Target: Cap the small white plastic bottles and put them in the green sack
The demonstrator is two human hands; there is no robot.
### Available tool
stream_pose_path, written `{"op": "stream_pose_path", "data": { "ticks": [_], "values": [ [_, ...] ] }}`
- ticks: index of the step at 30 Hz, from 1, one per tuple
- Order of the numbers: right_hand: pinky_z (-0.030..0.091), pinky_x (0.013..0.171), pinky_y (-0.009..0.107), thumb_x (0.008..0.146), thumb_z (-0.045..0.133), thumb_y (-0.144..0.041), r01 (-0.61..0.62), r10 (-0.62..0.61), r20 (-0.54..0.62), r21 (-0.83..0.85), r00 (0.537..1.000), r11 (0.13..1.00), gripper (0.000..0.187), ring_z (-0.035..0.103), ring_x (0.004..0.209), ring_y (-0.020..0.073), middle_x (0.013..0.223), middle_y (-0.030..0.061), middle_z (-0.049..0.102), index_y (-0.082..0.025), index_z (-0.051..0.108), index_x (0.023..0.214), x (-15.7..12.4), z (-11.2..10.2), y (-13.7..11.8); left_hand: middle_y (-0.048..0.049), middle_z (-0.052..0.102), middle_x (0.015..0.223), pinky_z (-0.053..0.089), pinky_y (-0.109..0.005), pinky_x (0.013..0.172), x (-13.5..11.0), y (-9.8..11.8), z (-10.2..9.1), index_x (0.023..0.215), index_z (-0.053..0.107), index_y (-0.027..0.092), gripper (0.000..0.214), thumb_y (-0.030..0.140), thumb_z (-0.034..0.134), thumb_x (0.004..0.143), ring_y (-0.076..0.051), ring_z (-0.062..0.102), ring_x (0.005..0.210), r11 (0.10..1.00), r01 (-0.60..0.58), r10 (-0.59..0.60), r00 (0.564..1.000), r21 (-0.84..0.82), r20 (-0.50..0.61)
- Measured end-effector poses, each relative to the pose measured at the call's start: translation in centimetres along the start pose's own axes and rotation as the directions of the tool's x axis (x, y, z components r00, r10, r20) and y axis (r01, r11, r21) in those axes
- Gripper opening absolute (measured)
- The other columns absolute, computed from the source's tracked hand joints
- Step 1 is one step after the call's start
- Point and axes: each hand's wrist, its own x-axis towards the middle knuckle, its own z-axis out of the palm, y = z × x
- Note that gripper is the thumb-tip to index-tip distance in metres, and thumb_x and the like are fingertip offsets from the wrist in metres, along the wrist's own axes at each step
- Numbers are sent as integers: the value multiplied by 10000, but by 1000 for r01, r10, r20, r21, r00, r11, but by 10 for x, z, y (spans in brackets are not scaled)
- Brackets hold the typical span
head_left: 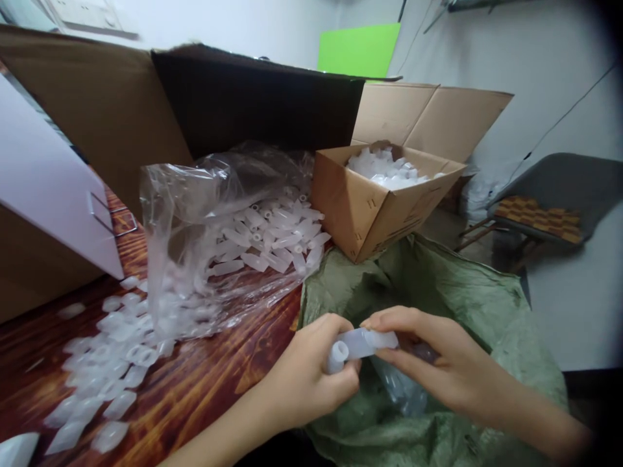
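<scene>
Over the open green woven sack (511, 311), my left hand (316, 370) is closed round a small translucent plastic bottle (357, 344). A round open neck (341, 351) shows beside its thumb; whether this belongs to a second bottle I cannot tell. My right hand (438, 363) pinches a whitish translucent cap (385, 340) at the bottle's right end, touching it. Part of another clear piece (425, 353) shows under the right fingers. More bottles (277, 237) lie heaped in a clear plastic bag (175, 194), and a spread of loose caps (114, 363) lies on the table at left.
A cardboard box (341, 201) holding white plastic pieces stands beyond the sack. Tall cardboard flaps (97, 91) and a black panel (257, 104) border the wood-grained table (233, 370). A grey chair (579, 188) with a checked seat stands at right.
</scene>
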Motion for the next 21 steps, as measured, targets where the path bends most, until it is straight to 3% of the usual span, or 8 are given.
{"op": "stream_pose_path", "data": {
  "ticks": [6,9,12,14,16,18,19,21],
  "values": [
    [519,810,238,967,452,-169,216,-197,143,-136,970,967,220,660,1029,158,1129,46,684,-243,540,1155,0,0,10,62,503,713,314,-196,527,0,-4,5,912,554,185,216,88,486,732,-79,433,600,990,45,-37,997,-133,64],
    [487,644,233,974,488,-311,60,-26,171,-192,985,980,139,675,764,144,869,8,694,-213,566,1033,-6,6,13,44,542,748,339,-201,567,-1,-8,11,918,580,173,232,88,503,717,-90,476,631,998,-3,6,999,-63,53],
    [382,491,232,985,395,-519,-121,160,201,-193,966,974,412,568,521,118,599,-31,580,-204,537,759,-15,13,15,44,537,719,331,-202,556,-3,-16,20,888,572,170,207,101,530,697,-89,468,599,1000,-7,8,998,-17,61],
    [347,450,229,938,386,-645,-137,178,183,-214,967,967,501,535,466,115,542,-44,540,-199,572,808,-21,15,19,45,536,712,325,-198,546,-4,-21,24,881,564,174,210,112,545,681,-88,462,587,1000,-12,12,997,-2,75],
    [359,444,237,860,461,-716,10,28,130,-284,991,959,597,559,462,131,563,-50,565,-182,587,1096,-27,12,25,46,531,703,324,-194,544,-5,-25,27,872,558,177,213,119,551,668,-89,461,583,1000,-29,29,997,6,75],
    [401,477,260,856,477,-711,216,-164,171,-353,971,910,700,625,517,164,641,-25,635,-174,490,1305,-32,7,32,45,524,692,326,-193,546,-6,-27,28,856,551,177,208,118,549,656,-90,464,582,999,-48,47,996,9,73],
    [421,498,272,882,448,-694,290,-218,226,-368,950,883,679,659,559,180,690,-2,674,-173,489,1317,-33,4,35,46,519,684,325,-193,546,-6,-28,28,851,547,177,208,118,547,651,-89,463,576,998,-58,57,996,10,71],
    [464,552,286,923,406,-654,295,-177,313,-385,933,875,618,705,657,201,801,42,731,-170,525,1287,-35,-2,39,48,517,676,321,-193,541,-8,-28,28,848,541,179,210,120,547,646,-87,457,565,998,-67,66,996,10,67]
  ]
}}
